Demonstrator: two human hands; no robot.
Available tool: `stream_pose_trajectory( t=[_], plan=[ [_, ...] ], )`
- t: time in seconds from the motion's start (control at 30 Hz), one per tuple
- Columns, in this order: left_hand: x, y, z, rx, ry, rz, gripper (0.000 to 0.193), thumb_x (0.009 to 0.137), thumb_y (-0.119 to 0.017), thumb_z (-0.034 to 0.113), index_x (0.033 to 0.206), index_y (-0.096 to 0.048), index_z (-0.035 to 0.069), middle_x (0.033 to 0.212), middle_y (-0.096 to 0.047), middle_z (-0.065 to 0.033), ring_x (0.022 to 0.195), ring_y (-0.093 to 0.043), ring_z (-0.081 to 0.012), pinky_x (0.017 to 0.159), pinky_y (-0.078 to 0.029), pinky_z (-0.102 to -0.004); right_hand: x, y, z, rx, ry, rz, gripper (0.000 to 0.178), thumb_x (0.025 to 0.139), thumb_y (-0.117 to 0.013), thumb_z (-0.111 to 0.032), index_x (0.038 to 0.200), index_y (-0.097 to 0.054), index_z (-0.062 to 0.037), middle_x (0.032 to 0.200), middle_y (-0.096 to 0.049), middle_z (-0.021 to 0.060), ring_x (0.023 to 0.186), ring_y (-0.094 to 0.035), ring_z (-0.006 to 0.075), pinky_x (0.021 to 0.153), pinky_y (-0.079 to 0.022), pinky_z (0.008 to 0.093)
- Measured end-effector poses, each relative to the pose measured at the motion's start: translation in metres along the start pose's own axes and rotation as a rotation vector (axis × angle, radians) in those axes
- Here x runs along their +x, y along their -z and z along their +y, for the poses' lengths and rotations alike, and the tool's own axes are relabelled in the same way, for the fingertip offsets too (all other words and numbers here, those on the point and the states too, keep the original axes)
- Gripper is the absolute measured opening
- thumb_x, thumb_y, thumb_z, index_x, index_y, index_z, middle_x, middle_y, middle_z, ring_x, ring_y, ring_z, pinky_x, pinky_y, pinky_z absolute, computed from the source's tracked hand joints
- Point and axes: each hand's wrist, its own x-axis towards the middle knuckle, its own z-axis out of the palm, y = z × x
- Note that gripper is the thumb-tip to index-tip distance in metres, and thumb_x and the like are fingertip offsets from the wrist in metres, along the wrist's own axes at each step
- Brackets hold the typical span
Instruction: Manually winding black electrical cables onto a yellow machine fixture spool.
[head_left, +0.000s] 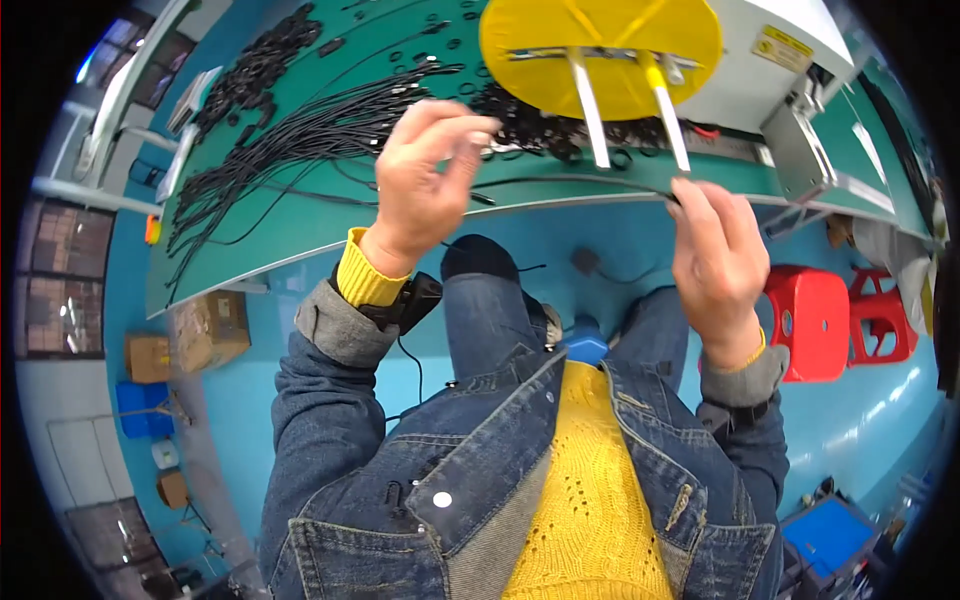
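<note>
Above the table's front edge, my right hand [718,262] pinches one end of a thin black cable [575,180] between thumb and fingertips. From there the cable runs leftward in a shallow arc to beside my left hand [425,180]. That left hand is raised, with thumb and forefinger pressed together near the cable bundle; whatever sits between them, if anything, is too small to make out. A large bundle of black cables [300,135] lies on the green table [265,235] to the left. Small black rings and parts are scattered beyond my left hand.
A yellow disc [610,25] with two metal rods [588,108] stands at the table's far side, on a white machine [750,80]. A pile of black parts [250,75] lies at the far left. Red stools [810,322] stand on the right; cardboard boxes [212,330] sit at left.
</note>
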Motion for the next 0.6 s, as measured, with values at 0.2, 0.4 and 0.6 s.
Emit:
stream_pose_trajectory(
  t=[0.2,0.4,0.6],
  plan=[
    [-0.066,0.069,-0.076,0.43,0.232,-0.441,0.021,0.078,-0.064,0.01,0.097,-0.063,0.004,0.095,-0.059,-0.0123,0.085,-0.057,-0.0242,0.074,-0.047,-0.034,-0.022,0.009,-0.024,0.139,0.001,-0.067,0.03,0.066,-0.066,0.009,0.094,-0.06,0.0035,0.084,-0.059,0.0137,0.07,-0.058,0.0265,0.059,-0.048,0.0314],
    [-0.095,0.101,-0.096,0.453,0.29,-0.715,0.019,0.079,-0.063,0.021,0.093,-0.063,0.009,0.097,-0.059,-0.0057,0.097,-0.053,-0.0251,0.081,-0.041,-0.0422,-0.04,0.009,-0.041,0.304,0.001,-0.136,0.027,0.065,-0.065,0.009,0.091,-0.061,0.0015,0.082,-0.059,0.0142,0.07,-0.058,0.0275,0.059,-0.049,0.0325],
    [-0.102,0.097,-0.091,0.736,0.097,-0.838,0.015,0.073,-0.066,0.014,0.083,-0.058,0.007,0.09,-0.057,-0.0057,0.088,-0.055,-0.0243,0.076,-0.045,-0.0393,-0.09,-0.039,-0.031,0.574,-0.015,-1.276,0.017,0.07,-0.061,-0.007,0.086,-0.061,0.0001,0.081,-0.058,0.0148,0.077,-0.059,0.0311,0.068,-0.049,0.0371]
  ],
)
